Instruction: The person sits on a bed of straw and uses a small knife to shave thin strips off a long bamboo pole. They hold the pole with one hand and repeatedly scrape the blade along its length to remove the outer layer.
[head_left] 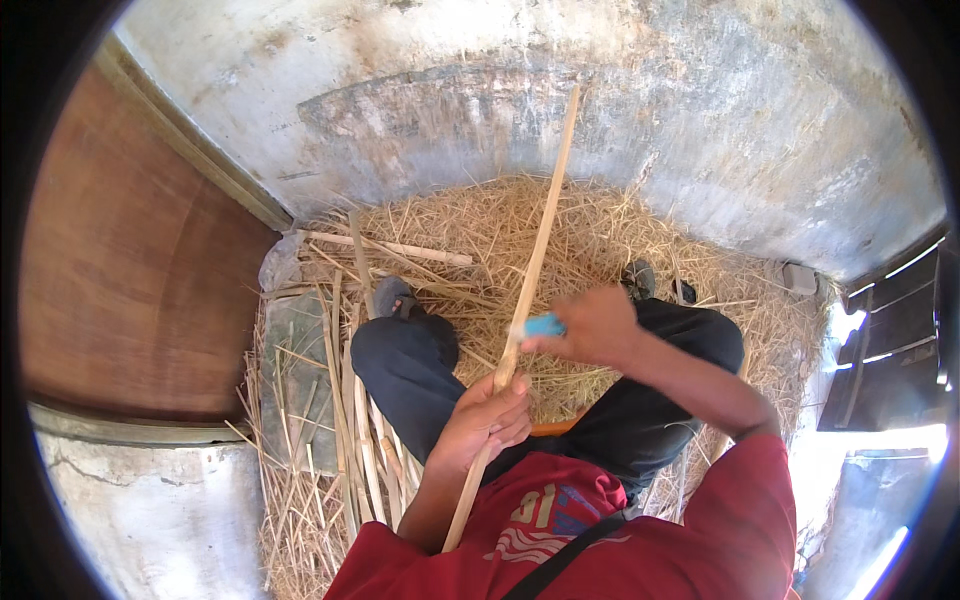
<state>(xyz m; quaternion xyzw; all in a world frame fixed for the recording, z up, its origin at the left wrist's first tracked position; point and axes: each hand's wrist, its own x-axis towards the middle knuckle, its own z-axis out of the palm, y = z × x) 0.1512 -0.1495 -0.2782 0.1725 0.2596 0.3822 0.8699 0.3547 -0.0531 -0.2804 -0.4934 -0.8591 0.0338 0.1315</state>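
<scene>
Over straw (pixel 610 225), a strip (pixel 545 235) is being finger-clamped by the left hand (pixel 488 422), a blue object (pixel 543 325) by the right hand (pixel 598 326).

Straw (pixel 560 215) hides most of the floor (pixel 745 255); a grey patch (pixel 296 345) shows at left (bare ground or a slab, I cannot tell). Long strips (pixel 425 254) lie about it, with a clear bag (pixel 281 263) near and a pale block (pixel 798 278) far right.

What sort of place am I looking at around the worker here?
Probably a small, rough shed or outbuilding: loose, dry, yellowish straw is spread underfoot, a stained grey-white plastered wall stands close ahead, and the dark, gapped panelling on the right lets bright light through.
</scene>
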